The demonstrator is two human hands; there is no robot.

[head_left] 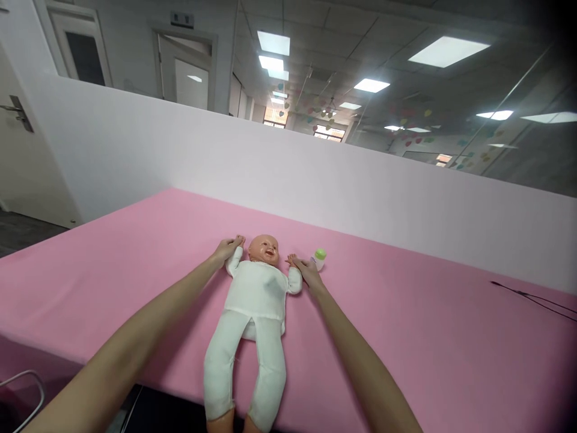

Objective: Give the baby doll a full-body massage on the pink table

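Two bare hands reach along the pink-covered counter (406, 343) to a baby doll (256, 294) lying on its back in the lower middle of the frame. Its head points toward the far white wall (315, 180), and its legs run down to the bottom edge of the view, near the counter's front edge. The left hand (228, 249) sits at the end of the doll's white sleeve (233, 261), to the frame-left of the head. Its fingers (237, 242) look curled narrowly over the doll's hand, though at this distance I can't say whether they grip or merely rest there. The right hand (306, 270) lies at the other sleeve, its fingers (293, 260) extended and touching the cuff, with no clear hold. Just beside them stands a small feeding bottle (320, 259) with a green cap. A black cable (525, 299) lies at the far right of the counter. A careless sideways move of the right hand could tip the bottle and send it rolling. Pulling the doll toward the body could drag its limp legs over the front edge.
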